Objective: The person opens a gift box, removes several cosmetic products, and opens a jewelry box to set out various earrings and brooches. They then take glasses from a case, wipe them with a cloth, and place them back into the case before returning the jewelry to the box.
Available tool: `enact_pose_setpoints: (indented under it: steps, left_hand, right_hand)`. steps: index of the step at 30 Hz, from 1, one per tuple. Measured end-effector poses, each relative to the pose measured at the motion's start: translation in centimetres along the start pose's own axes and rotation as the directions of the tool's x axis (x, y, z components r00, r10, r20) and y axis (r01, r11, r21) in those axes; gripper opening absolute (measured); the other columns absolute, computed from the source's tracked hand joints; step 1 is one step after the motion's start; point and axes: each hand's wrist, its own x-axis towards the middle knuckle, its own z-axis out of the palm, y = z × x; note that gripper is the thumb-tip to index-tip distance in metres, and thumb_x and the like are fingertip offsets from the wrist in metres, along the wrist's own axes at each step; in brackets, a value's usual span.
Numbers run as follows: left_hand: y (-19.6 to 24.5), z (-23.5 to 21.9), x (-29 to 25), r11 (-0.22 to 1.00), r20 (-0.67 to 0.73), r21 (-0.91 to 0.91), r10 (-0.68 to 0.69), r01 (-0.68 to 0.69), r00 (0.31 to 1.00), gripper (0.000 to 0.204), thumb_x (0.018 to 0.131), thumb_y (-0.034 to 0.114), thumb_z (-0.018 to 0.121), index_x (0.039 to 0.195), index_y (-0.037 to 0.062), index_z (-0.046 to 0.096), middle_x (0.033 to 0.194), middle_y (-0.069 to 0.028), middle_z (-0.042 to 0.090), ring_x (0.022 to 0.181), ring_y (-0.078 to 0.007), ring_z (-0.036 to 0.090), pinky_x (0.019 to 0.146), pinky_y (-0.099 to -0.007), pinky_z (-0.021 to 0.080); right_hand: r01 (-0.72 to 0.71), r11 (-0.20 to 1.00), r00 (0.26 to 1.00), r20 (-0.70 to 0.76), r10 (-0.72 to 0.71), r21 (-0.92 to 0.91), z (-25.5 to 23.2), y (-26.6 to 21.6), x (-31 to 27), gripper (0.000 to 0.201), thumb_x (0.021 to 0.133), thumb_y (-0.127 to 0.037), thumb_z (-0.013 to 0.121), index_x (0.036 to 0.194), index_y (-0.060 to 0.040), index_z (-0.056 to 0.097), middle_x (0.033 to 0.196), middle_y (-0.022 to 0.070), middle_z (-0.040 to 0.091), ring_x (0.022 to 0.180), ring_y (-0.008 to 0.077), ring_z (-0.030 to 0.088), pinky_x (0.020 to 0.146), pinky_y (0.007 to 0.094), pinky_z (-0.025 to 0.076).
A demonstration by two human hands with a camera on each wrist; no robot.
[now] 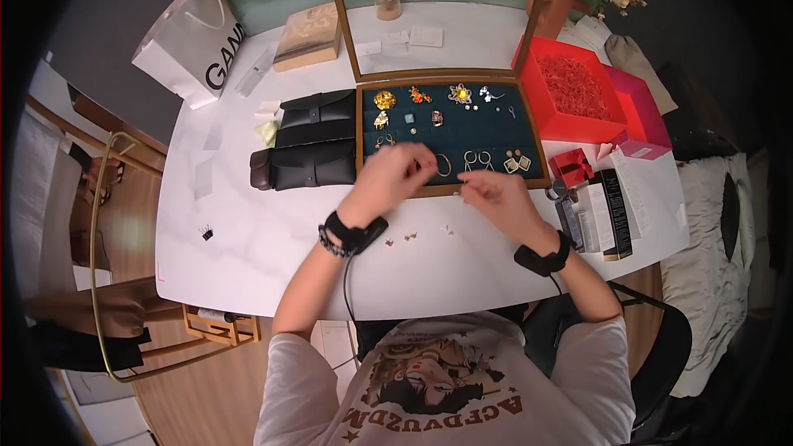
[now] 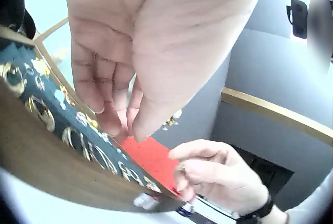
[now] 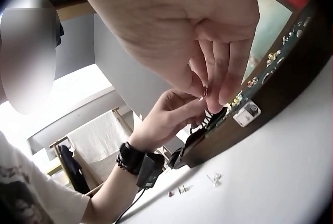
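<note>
A wooden-framed jewelry box (image 1: 534,136) lies with its glass lid raised; rings, brooches and earrings sit on its dark green lining. My left hand (image 1: 390,177) is over the box's front left part, fingers loosely bent, with no held thing visible; in the left wrist view its fingertips hang beside the jewelry. Over the front edge, right of centre, my right hand (image 1: 505,202) pinches a small red and silver piece (image 3: 203,95) between thumb and finger. Several small earrings lie on the white table before the box, among them a pair (image 1: 410,237) and a reddish one (image 1: 389,243).
Black pouches (image 1: 314,163) lie left of the box, a black clip (image 1: 206,233) farther left. Behind stand a paper bag (image 1: 188,45) and a thick book (image 1: 307,40). An open red box (image 1: 537,107), slim cartons (image 1: 610,215) and a flower vase (image 1: 552,10) are on the right.
</note>
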Motion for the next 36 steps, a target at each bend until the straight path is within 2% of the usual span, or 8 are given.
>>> enact_pose_setpoints:
  steps: [5, 6, 9, 14, 18, 23, 29, 36]
  left_hand:
    - [-3.4, -1.8, 3.0, 0.969, -0.241, 0.21, -0.081, 0.133, 0.967, 0.016, 0.088, 0.011, 0.08, 0.099, 0.0006, 0.075, 0.088, -0.0109, 0.076, 0.07, -0.0208, 0.072, 0.066, -0.0325, 0.056]
    - [-3.8, -1.6, 3.3, 0.945, -0.242, 0.277, -0.109, 0.177, 0.964, 0.018, 0.086, 0.015, 0.081, 0.102, 0.0081, 0.077, 0.092, -0.0071, 0.075, 0.08, -0.0249, 0.072, 0.072, -0.038, 0.057]
    - [-5.0, -1.0, 4.0, 0.937, -0.236, 0.315, -0.08, 0.154, 0.968, 0.02, 0.085, 0.014, 0.08, 0.104, 0.0087, 0.078, 0.094, -0.009, 0.075, 0.088, -0.0275, 0.073, 0.077, -0.0402, 0.058]
    - [-4.9, -0.9, 3.8, 0.907, -0.198, 0.398, -0.064, 0.14, 0.978, 0.022, 0.084, 0.014, 0.082, 0.106, 0.0108, 0.08, 0.099, -0.0106, 0.075, 0.09, -0.0288, 0.073, 0.08, -0.0407, 0.059]
    - [-5.3, -0.9, 3.8, 0.896, -0.183, 0.424, -0.053, 0.127, 0.982, 0.023, 0.084, 0.015, 0.083, 0.106, 0.0122, 0.081, 0.1, -0.0092, 0.075, 0.086, -0.0265, 0.073, 0.078, -0.0392, 0.059]
    - [-5.4, -0.8, 3.6, 0.895, -0.197, 0.429, -0.034, 0.117, 0.98, 0.023, 0.083, 0.015, 0.083, 0.106, 0.0121, 0.081, 0.098, -0.0093, 0.074, 0.086, -0.027, 0.072, 0.078, -0.0394, 0.059]
    - [-5.5, -0.7, 3.6, 0.9, -0.198, 0.422, -0.029, 0.112, 0.98, 0.023, 0.083, 0.015, 0.083, 0.106, 0.0117, 0.081, 0.099, -0.0103, 0.073, 0.086, -0.0282, 0.072, 0.078, -0.0402, 0.058]
    - [-5.1, -0.8, 3.5, 0.897, -0.181, 0.43, -0.027, 0.104, 0.983, 0.023, 0.085, 0.016, 0.082, 0.107, 0.0093, 0.08, 0.101, -0.0111, 0.073, 0.093, -0.0304, 0.072, 0.081, -0.0409, 0.058]
  right_hand:
    - [-0.096, 0.985, 0.994, 0.069, 0.087, 0.144, -1.0, -0.1, 5.2, 0.022, 0.101, -0.011, 0.07, 0.115, 0.0055, 0.072, 0.096, 0.0078, 0.077, 0.088, 0.01, 0.072, 0.079, 0.0243, 0.059]
    - [-0.098, 0.976, 0.993, 0.078, 0.085, 0.193, -0.9, 0.3, 6.5, 0.021, 0.1, -0.01, 0.071, 0.112, 0.0068, 0.072, 0.095, 0.0083, 0.077, 0.086, 0.011, 0.073, 0.076, 0.0253, 0.058]
    - [-0.089, 0.972, 0.994, 0.089, 0.071, 0.219, -0.5, 1.4, 9.9, 0.02, 0.097, -0.01, 0.073, 0.103, 0.0088, 0.072, 0.093, 0.0106, 0.078, 0.086, 0.0126, 0.075, 0.075, 0.0264, 0.059]
    - [0.012, 0.994, 0.999, 0.035, -0.009, -0.11, 0.7, 2.9, 13.5, 0.017, 0.09, -0.009, 0.077, 0.099, 0.005, 0.076, 0.089, 0.0139, 0.079, 0.086, 0.0187, 0.078, 0.076, 0.0303, 0.06]
    - [-0.033, 0.987, 0.996, 0.081, 0.047, -0.155, 1.7, 2.3, 14.6, 0.016, 0.091, -0.005, 0.077, 0.101, 0.0076, 0.075, 0.092, 0.0139, 0.079, 0.082, 0.0161, 0.077, 0.075, 0.0277, 0.061]
    - [0.113, 0.909, 0.992, 0.096, -0.081, -0.402, 2.7, 2.1, 14.7, 0.018, 0.091, -0.011, 0.077, 0.097, 0.0054, 0.077, 0.085, 0.0182, 0.077, 0.079, 0.0243, 0.077, 0.074, 0.0328, 0.06]
    - [0.175, 0.859, 0.981, 0.162, -0.109, -0.482, 2.7, 1.9, 15.0, 0.02, 0.092, -0.013, 0.076, 0.095, 0.0068, 0.075, 0.082, 0.0233, 0.073, 0.076, 0.0329, 0.075, 0.07, 0.0386, 0.057]
    - [0.18, 0.834, 0.978, 0.186, -0.095, -0.521, 2.8, 1.7, 14.4, 0.017, 0.092, -0.014, 0.073, 0.096, 0.0027, 0.077, 0.081, 0.0205, 0.072, 0.076, 0.0366, 0.072, 0.069, 0.0416, 0.056]
